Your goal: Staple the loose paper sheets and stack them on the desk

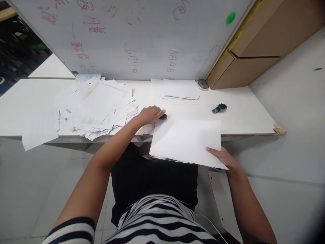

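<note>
A whiteboard (132, 37) with faded red writing fills the top of the frame. Below it a white desk (243, 115) runs from side to side, and cardboard boxes (254, 51) are piled in the upper right. The biggest thing on the desk is an untidy heap of papers (93, 105) at middle left, its sheets fanned out every which way. A loose sheet (38, 130) droops over the front edge at far left. Against the board at top centre lies a much thinner neat stack (180, 91), squared up and well apart from the heap. Going by those two piles, I would say only a small share of the paperwork has been put in order and most of it is yet to be gone through. The sheaf of paper (186, 140) in hand sits at centre frame, half on the desk and half jutting over the near edge. The right hand (223, 157) pinches its lower right corner, thumb on top, so that grip is closed on the sheaf. The left hand (149, 115) reaches to the sheaf's upper left corner with its fingers curled down onto a small black object (163, 116). Whether that grip actually clasps it or only rests on it I cannot tell. A black clip (219, 108) lies alone to the right of centre, and a green magnet (230, 18) is stuck high on the board.
</note>
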`<action>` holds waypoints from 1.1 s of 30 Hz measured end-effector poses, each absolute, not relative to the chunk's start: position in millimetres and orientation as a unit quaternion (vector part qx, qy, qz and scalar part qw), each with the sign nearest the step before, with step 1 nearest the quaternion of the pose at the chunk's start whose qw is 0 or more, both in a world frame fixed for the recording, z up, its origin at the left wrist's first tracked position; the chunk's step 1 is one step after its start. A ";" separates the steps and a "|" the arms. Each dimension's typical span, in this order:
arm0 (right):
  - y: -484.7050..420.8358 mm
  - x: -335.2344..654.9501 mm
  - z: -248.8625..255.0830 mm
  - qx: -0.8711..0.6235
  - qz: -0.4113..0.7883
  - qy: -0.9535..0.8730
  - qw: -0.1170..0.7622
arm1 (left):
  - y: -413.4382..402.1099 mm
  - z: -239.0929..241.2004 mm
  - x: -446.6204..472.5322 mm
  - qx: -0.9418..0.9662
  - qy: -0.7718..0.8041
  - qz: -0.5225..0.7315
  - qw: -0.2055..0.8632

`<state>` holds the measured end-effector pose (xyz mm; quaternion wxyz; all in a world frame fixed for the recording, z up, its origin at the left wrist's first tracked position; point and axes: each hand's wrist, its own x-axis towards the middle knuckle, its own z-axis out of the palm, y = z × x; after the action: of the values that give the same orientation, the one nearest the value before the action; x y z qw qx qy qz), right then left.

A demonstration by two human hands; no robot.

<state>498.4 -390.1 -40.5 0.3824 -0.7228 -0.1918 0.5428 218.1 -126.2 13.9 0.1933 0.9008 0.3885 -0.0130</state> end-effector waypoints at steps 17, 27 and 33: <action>-397.9 482.6 -24.6 -0.798 0.481 -0.136 0.337 | -97.2 -37.9 274.3 0.885 0.440 0.091 0.122; -398.7 474.2 -15.0 -0.784 0.489 -0.157 0.349 | -103.3 -14.8 263.4 0.868 0.421 0.193 0.177; -403.0 477.3 0.0 -0.781 0.480 -0.181 0.357 | -106.6 -3.1 221.9 0.824 0.421 0.287 0.248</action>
<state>477.3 -403.0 0.0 0.3573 -0.7805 -0.1811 0.4799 221.9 -106.6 -3.1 0.2477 0.8238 0.4212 0.2872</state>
